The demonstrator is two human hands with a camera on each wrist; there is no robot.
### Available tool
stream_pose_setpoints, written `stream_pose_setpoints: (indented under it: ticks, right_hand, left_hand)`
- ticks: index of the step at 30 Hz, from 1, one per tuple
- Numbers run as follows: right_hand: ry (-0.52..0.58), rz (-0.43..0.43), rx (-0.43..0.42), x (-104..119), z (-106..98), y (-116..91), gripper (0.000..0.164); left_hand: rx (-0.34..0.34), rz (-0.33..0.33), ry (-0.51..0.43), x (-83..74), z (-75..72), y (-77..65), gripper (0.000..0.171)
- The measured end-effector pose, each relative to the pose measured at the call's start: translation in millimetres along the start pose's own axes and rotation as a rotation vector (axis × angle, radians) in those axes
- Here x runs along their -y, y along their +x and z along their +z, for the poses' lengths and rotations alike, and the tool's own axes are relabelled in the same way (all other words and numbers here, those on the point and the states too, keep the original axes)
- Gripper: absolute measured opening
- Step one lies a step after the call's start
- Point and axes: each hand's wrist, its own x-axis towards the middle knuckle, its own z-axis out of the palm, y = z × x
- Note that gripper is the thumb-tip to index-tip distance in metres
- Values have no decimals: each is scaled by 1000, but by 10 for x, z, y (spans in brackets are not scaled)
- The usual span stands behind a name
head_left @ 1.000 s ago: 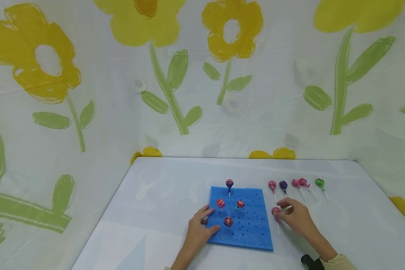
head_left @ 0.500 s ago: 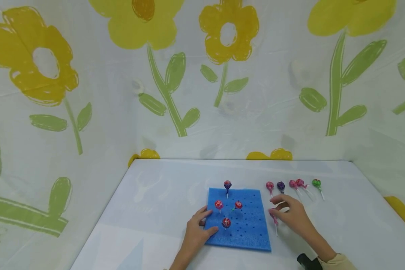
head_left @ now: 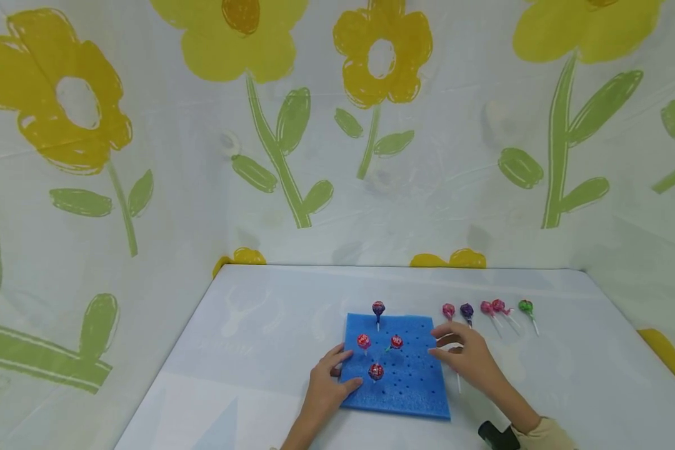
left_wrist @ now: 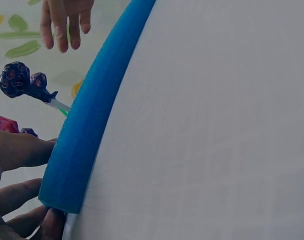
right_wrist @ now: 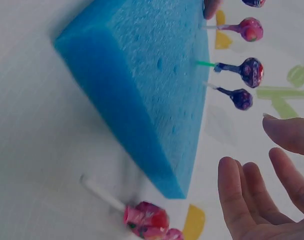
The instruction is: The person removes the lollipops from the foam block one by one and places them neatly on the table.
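Observation:
A blue foam board (head_left: 413, 394) full of small holes lies on the table. Several wrapped lollipops stand upright in it, among them a purple one (head_left: 379, 307) at the back and a dark red one (head_left: 375, 371) nearer the front. My left hand (head_left: 327, 381) grips the board's left edge, thumb on top. My right hand (head_left: 471, 356) hovers by the board's right edge, fingers spread and holding nothing. Under it lies a pink lollipop (right_wrist: 147, 218); in the head view only its white stick (head_left: 459, 384) shows, the candy hidden behind the hand.
Behind my right hand lie more lollipops in a row: pink (head_left: 448, 310), purple (head_left: 467, 310), two pinks close together (head_left: 499, 305) and a green one (head_left: 525, 306). The white table (head_left: 259, 369) ends at a flower-print curtain (head_left: 461, 206).
My right hand, earlier at the pink lollipop beside the board, has let go of it and moved left to the board's right edge. The left hand stays in place.

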Motion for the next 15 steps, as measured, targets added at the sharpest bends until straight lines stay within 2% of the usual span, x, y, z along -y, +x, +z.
stream_pose_setpoints:
  ticks: [9,15]
  right_hand:
    - [52,-10,9,87,208,55,27]
    - [123,-22,14,151,317,66,30]
  left_hand:
    - [-3,3,-2,17,-2,13,50]
    - [3,20,-40,18,-17,11,51]
